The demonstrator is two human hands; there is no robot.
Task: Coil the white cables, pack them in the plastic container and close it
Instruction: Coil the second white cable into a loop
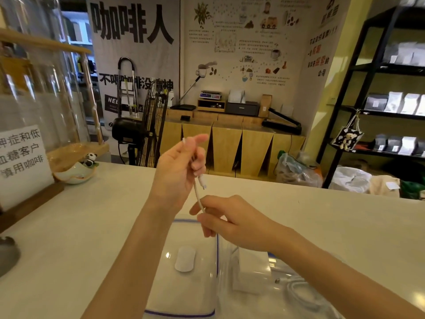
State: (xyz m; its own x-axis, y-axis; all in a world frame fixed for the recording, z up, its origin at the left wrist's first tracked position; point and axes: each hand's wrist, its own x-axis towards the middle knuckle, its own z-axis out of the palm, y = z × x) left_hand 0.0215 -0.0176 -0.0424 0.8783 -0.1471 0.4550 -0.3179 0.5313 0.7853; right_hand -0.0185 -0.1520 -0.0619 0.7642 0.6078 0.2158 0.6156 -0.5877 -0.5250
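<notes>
My left hand (178,168) is raised above the white counter, closed around one end of a white cable (198,192). A white plug dangles just below its fingers. My right hand (226,221) pinches the same cable lower down, a short way below the left. Under both hands lies the clear container lid (184,295) with a blue rim and a white oval patch. The clear plastic container (259,279) stands to its right, under my right forearm. Another white cable (299,293) lies coiled inside it, partly hidden by my arm.
A wooden sign stand with a white notice (21,162) stands at the left of the counter (80,226). Next to it is a small dish with a panda figure (79,169). A grey object (8,254) sits at the left edge.
</notes>
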